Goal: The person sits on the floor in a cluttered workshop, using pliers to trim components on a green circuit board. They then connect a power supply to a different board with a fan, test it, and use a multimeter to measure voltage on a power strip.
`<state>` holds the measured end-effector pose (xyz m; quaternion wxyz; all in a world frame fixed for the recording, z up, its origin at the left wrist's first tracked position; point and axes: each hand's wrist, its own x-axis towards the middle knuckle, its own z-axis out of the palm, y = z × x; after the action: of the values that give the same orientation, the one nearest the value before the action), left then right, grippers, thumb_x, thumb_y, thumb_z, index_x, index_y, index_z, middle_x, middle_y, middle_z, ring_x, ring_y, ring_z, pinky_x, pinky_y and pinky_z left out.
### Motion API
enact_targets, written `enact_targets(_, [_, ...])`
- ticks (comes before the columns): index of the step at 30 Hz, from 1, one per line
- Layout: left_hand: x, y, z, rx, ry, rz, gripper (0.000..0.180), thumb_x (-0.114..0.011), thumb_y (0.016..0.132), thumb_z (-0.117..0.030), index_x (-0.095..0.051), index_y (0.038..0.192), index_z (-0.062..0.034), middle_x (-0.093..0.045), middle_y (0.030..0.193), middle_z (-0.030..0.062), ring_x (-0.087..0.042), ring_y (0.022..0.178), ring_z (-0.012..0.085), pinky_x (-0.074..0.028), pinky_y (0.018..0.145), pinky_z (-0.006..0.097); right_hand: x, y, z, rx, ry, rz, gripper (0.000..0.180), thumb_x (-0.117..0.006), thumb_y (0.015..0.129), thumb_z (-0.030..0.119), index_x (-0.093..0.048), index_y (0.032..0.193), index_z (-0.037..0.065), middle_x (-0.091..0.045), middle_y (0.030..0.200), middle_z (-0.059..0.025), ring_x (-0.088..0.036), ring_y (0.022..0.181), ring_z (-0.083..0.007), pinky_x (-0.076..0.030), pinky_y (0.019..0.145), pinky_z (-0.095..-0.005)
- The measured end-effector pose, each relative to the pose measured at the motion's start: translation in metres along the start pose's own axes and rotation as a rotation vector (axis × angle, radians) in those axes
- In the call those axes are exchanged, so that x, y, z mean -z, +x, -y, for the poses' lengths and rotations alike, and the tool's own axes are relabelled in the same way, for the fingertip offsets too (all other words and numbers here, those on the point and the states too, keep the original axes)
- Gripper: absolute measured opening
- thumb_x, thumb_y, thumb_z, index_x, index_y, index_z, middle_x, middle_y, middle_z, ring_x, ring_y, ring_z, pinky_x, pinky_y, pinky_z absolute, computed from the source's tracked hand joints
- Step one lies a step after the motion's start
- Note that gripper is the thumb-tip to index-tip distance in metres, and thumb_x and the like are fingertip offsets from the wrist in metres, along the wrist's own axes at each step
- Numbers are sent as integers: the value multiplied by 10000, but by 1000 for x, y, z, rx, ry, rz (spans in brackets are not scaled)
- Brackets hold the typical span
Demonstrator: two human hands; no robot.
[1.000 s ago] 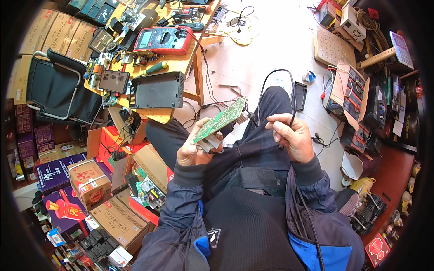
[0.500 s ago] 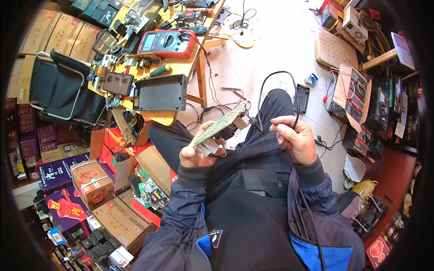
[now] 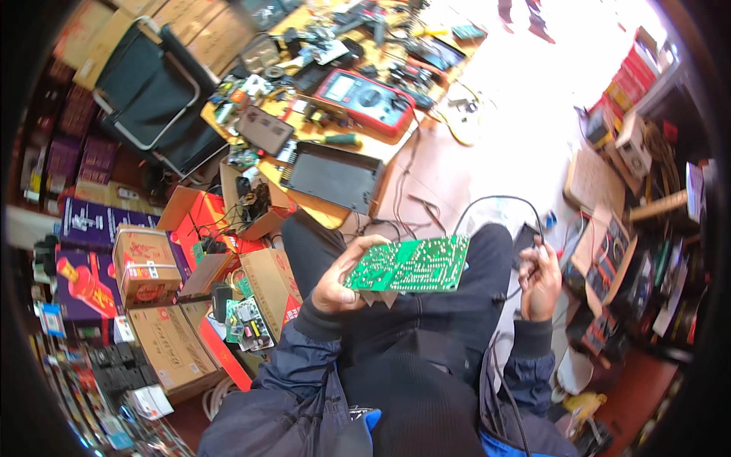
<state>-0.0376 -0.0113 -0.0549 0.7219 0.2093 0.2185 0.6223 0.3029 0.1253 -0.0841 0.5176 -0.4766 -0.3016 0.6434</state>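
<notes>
The left hand (image 3: 340,283) is closed around the near end of a green circuit board (image 3: 409,264), thumb on top and fingers underneath, holding it flat above the person's lap with its solder side facing up. The board sits over the dark trousers, roughly level and pointing toward the person's right. The right hand (image 3: 539,279) is well apart from the board, out beside the right knee, its fingers curled around a thin black cable (image 3: 496,202) that arcs up over the leg and back down. Beyond the knees stands a cluttered wooden table (image 3: 320,210) bearing a red multimeter (image 3: 365,100), a black flat box (image 3: 332,177) and a green-handled screwdriver (image 3: 333,140). Left of the legs lie cardboard boxes (image 3: 145,264), one open with wires inside. A black folding chair (image 3: 156,95) stands past them.
</notes>
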Motion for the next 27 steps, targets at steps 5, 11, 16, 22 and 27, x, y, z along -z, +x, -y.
enact_targets(5, [4,-15,-17,33,178,25,1072,-883,617,-304,-367,1479,67,-448,1509,199,-513,1376,337,-397,1169,418,-25,2,0,-15,-215,202,296,-532,1064,173,-634,1267,-17,-632,841,-22,-540,647,-74,-401,550,-205])
enact_targets(11, [12,-17,11,50,28,173,1007,-899,639,-309,-438,1474,11,-201,1659,158,-288,1531,335,-262,1246,475,-84,-32,7,-33,-644,749,220,-584,1018,69,-701,1178,-26,-691,928,-48,-630,834,-94,-508,754,-249])
enact_targets(16, [19,-29,31,41,-141,200,998,-880,638,-277,-428,1487,-12,-241,1641,156,-390,1471,339,-335,1214,454,-111,-46,3,-129,-717,1017,234,-637,1006,81,-695,1191,-49,-733,1045,-86,-676,987,-132,-523,874,-271])
enact_targets(22, [38,-45,13,8,-57,162,925,-851,660,-211,-440,1462,-1,-388,1548,220,-434,1430,326,-346,1199,435,-128,-36,-12,-99,-856,837,254,-676,992,113,-702,1198,-32,-728,1030,-66,-667,967,-121,-521,866,-268])
enact_targets(27, [54,-66,-8,-114,100,24,946,-868,646,-177,-426,1459,19,-435,1516,212,-477,1388,325,-361,1189,425,-148,-8,8,0,-778,668,271,-651,1003,92,-673,1241,-38,-726,1081,-86,-666,1021,-135,-519,924,-277])
